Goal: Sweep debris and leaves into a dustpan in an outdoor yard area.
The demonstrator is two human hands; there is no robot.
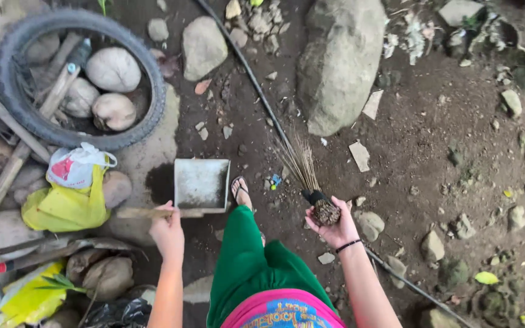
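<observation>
— Two hands, two tools. What does each one hold?

— Her left hand is curled tight around the wooden handle of a grey metal dustpan. Her right hand is wrapped around the bound end of a stick broom.

— Where is the dustpan?

— It sits flat on the dirt ground, just ahead of the left hand. Its handle runs sideways, left to right, and the pan is at the right end of it.

— And which way does the broom point?

— Its thin sticks fan up and away from her, leaning a bit to the left, toward the dustpan. The tips are near the ground, close to a thin black hose.

— What lies between the two tools?

— Her foot in a sandal, and a small blue scrap on the dirt. The broom is to the right of the pan, a little apart from it.

— Which hand is nearer the scrap?

— The right one, with the broom.
</observation>
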